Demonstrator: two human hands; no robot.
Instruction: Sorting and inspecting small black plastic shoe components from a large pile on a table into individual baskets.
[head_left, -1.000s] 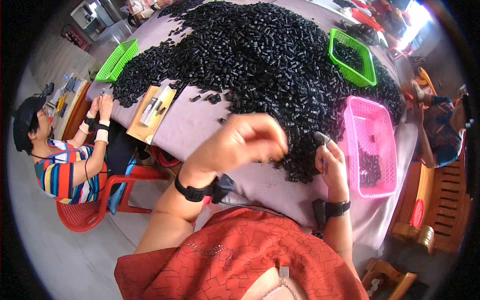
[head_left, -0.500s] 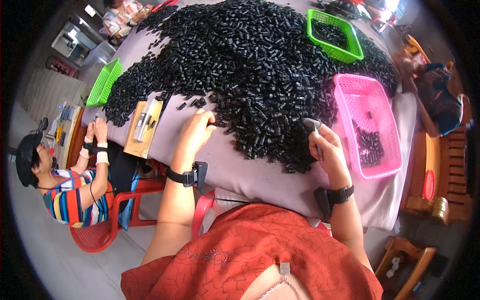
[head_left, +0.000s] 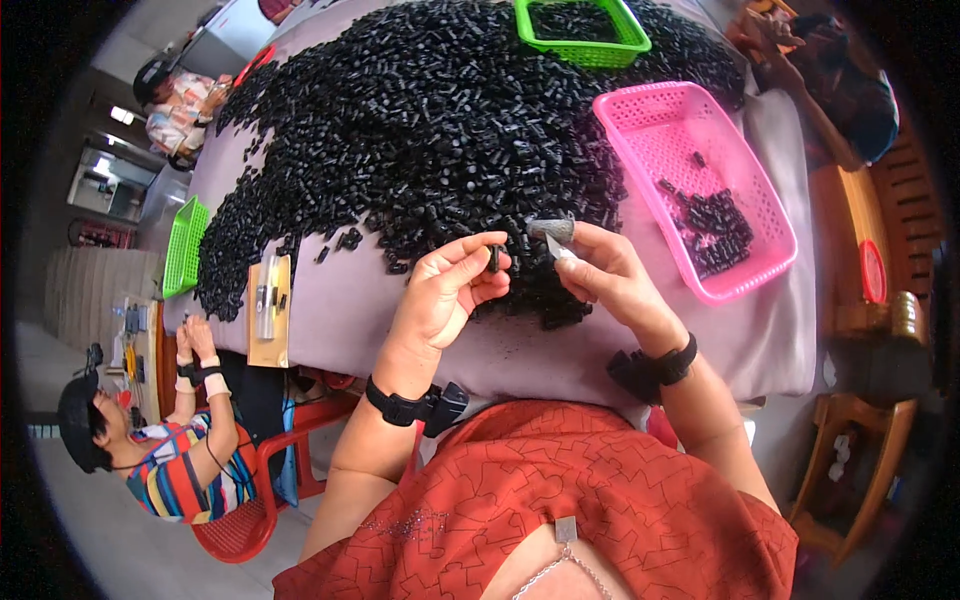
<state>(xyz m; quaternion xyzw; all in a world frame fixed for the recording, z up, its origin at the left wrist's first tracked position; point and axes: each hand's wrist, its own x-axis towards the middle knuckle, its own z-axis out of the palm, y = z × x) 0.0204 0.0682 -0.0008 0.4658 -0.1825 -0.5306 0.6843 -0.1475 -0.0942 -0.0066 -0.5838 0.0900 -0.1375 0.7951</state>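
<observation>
- A broad heap of small black plastic parts [head_left: 450,130] is spread over the grey-covered table [head_left: 350,320]; most appears unprocessed.
- A pink perforated plastic basket [head_left: 700,180] is seen only thinly filled.
- The left hand [head_left: 445,295] is closed, one black part [head_left: 494,258] pinched at the fingertips.
- The right hand [head_left: 610,275] is closed around a small grey-handled blade [head_left: 553,236], whose edge is hard to make out.

Grey floor [head_left: 120,520]; red plastic chair [head_left: 250,500]; wooden chairs [head_left: 860,450] at right
</observation>
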